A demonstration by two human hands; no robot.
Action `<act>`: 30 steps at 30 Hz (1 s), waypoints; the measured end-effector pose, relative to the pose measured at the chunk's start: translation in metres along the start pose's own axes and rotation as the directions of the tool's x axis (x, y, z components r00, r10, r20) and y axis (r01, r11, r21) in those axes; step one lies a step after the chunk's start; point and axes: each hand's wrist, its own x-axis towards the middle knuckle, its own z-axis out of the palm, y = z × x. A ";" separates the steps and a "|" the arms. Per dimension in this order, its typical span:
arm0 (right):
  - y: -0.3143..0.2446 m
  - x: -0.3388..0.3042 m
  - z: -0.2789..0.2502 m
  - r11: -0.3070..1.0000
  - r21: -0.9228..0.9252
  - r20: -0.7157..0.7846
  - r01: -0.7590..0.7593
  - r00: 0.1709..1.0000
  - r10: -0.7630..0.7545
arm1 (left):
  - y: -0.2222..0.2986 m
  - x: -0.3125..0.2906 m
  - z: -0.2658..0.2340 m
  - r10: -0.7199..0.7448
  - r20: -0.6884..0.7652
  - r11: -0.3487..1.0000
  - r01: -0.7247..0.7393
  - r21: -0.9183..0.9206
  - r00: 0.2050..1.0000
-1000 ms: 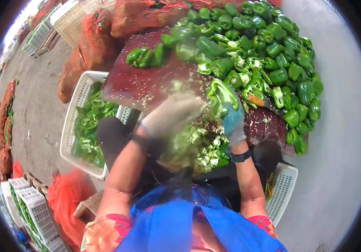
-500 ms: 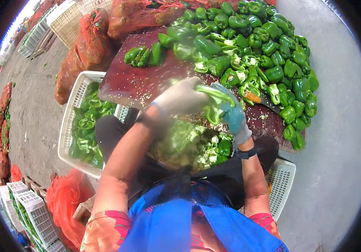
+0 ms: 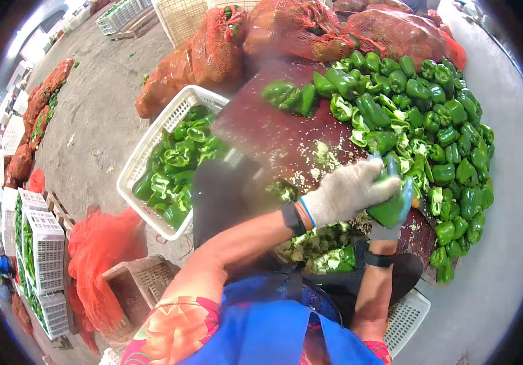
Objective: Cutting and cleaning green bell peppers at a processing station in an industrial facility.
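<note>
My left hand (image 3: 354,190), in a whitish knit glove, has its fingers closed on a green bell pepper (image 3: 388,213). Around the far side of that same pepper wraps my right hand (image 3: 404,204), gloved in white with a blue coating. Both hands are over the near edge of a dark red board (image 3: 267,121) strewn with pale seeds. A large heap of whole green bell peppers (image 3: 456,152) covers the board's right side, with split ones (image 3: 416,173) along its near edge. An orange knife handle (image 3: 416,202) shows just beside my right hand. Seedy pepper cores (image 3: 328,243) lie below my hands, between my legs.
To the left, a white crate (image 3: 129,176) holds opened green peppers. Red mesh sacks (image 3: 212,55) stand behind it and the board. A loose red net (image 3: 100,267), a wooden box (image 3: 146,277) and stacked white crates (image 3: 45,261) are at lower left; another white crate (image 3: 408,319) sits at lower right.
The view has swung left, so the scene sits further right in the picture. The opened pepper between my hands no longer shows; both hands now grip a green pepper near the heap.
</note>
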 end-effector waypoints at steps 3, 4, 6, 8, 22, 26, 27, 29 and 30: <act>0.026 0.022 0.061 0.897 -0.430 -0.482 0.102 0.814 -0.323 | -0.028 -0.015 -0.023 -0.157 -0.385 0.987 0.149 -0.052 0.909; 0.018 0.016 0.048 0.846 -0.528 -0.470 0.077 0.803 -0.367 | -0.045 -0.027 -0.050 -0.146 -0.501 0.988 0.149 -0.035 0.853; 0.004 0.000 0.027 0.781 -0.622 -0.444 0.050 0.799 -0.405 | -0.101 -0.062 -0.092 -0.349 -0.646 0.936 0.220 -0.275 0.678; -0.002 -0.016 0.015 0.745 -0.665 -0.526 -0.053 0.741 -0.417 | -0.141 -0.110 -0.130 -0.401 -0.733 0.898 0.395 -0.195 0.549; 0.060 0.009 0.015 0.226 -0.963 -0.208 -0.148 0.940 -0.270 | -0.184 0.038 -0.005 -0.495 -0.141 0.857 0.508 0.084 0.858; 0.055 -0.014 0.034 0.148 -0.972 -0.215 -0.184 0.950 -0.227 | -0.231 0.093 0.053 -0.734 -0.017 0.636 0.695 0.335 0.679; 0.051 -0.023 0.038 0.118 -0.966 -0.252 -0.229 0.936 -0.245 | -0.239 0.101 0.066 -0.810 -0.008 0.529 0.738 0.418 0.586; 0.038 -0.035 0.032 0.173 -0.955 -0.279 -0.239 0.923 -0.264 | -0.247 0.097 0.077 -0.819 -0.058 0.502 0.761 0.410 0.571; 0.033 -0.039 0.030 0.185 -0.952 -0.291 -0.245 0.912 -0.290 | -0.247 0.093 0.078 -0.826 -0.115 0.467 0.785 0.408 0.551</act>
